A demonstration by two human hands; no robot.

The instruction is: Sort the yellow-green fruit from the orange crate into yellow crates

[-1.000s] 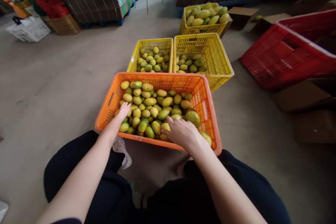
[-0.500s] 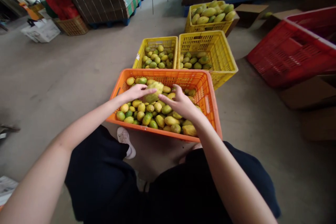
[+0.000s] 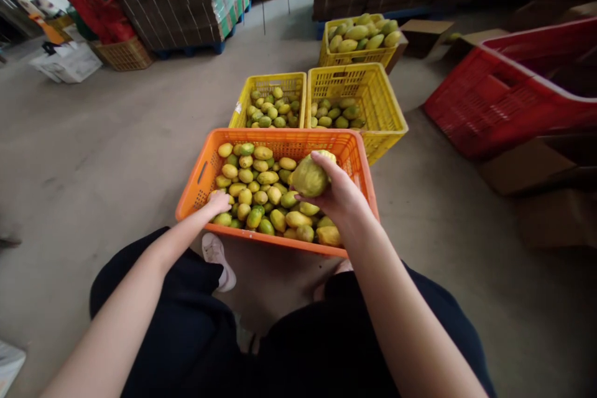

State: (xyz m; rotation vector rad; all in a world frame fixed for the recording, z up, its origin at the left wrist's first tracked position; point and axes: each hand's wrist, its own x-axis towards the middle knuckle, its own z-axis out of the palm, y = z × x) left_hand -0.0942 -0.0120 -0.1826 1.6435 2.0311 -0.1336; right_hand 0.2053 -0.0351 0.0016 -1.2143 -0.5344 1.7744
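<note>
An orange crate (image 3: 280, 242) full of yellow-green fruits (image 3: 268, 178) stands in front of my legs. My right hand (image 3: 338, 189) is wrapped round a large, ridged yellow-green fruit (image 3: 310, 176), raised above the right half of the crate. At the crate's left side, my left hand (image 3: 219, 202) reaches down onto the fruits near the front corner. Its fingers are curled over a fruit there; their tips and what they grip are hidden.
Behind the orange crate stand two yellow crates (image 3: 305, 96) with smaller heaps of fruit, and a fuller yellow crate (image 3: 357, 59) farther back. A red crate (image 3: 504, 90) and cardboard boxes (image 3: 527, 165) lie right. Wrapped stacks stand behind.
The large fruit has passed from between both hands into my right hand, farther right. My left hand has let go and moved left and down to the crate's left side. The view has shifted slightly.
</note>
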